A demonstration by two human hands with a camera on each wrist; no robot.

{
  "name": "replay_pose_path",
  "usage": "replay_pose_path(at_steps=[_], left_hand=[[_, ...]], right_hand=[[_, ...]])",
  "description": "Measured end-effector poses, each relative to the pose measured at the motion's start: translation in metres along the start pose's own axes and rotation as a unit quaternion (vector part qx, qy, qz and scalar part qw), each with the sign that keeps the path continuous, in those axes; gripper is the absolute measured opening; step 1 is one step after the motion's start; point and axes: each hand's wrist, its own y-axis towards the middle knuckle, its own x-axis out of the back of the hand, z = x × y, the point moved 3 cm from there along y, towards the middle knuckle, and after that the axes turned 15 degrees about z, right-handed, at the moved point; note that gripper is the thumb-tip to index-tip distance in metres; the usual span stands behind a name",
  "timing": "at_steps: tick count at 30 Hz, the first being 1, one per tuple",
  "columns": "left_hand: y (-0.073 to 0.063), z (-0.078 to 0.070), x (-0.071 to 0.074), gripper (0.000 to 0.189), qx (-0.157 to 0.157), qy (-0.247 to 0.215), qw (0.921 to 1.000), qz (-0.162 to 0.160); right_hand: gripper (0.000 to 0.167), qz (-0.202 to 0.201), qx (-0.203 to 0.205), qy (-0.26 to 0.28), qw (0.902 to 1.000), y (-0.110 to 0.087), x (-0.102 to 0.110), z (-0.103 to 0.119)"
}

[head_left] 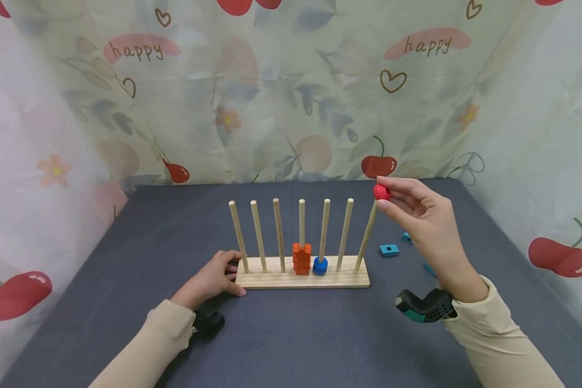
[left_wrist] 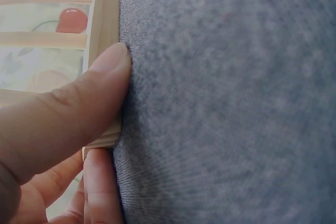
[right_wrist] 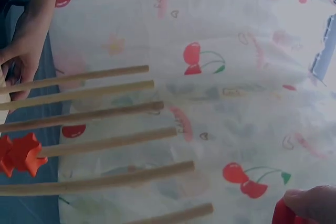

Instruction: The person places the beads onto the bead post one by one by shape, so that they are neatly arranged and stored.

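My right hand (head_left: 424,218) pinches a red bead (head_left: 381,192) with a hole in it between thumb and fingertips. The bead overlaps the tip of the rightmost wooden peg (head_left: 367,237) in the head view; in the right wrist view only a sliver of it shows at the lower edge. My left hand (head_left: 216,276) grips the left end of the wooden pegboard (head_left: 271,280), its thumb (left_wrist: 107,72) along the front edge. Orange star-shaped beads (head_left: 302,260) are stacked on the middle peg. Blue beads (head_left: 320,266) sit low on the peg right of it.
Several blue blocks with holes, one a flat rectangular block (head_left: 389,250), lie on the dark grey tabletop (head_left: 291,334) right of the pegboard, partly behind my right hand. A patterned cloth (head_left: 291,97) hangs behind and along both sides.
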Motion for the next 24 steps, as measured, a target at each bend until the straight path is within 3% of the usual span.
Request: replay_pose_path(at_steps=[11, 19, 24], left_hand=[[-0.003, -0.002, 0.000, 0.081, -0.005, -0.001, 1.0000, 0.001], [-0.004, -0.004, 0.000, 0.079, -0.007, 0.006, 0.9999, 0.004], [-0.002, -0.003, 0.000, 0.079, -0.001, 0.007, 1.0000, -0.001]], right_hand=[[0.038, 0.019, 0.007, -0.027, 0.9994, 0.014, -0.014, 0.017], [0.037, 0.036, 0.008, -0.035, 0.9987, 0.020, -0.023, 0.017], [0.039, 0.024, 0.028, -0.026, 0.9990, 0.023, -0.027, 0.017]])
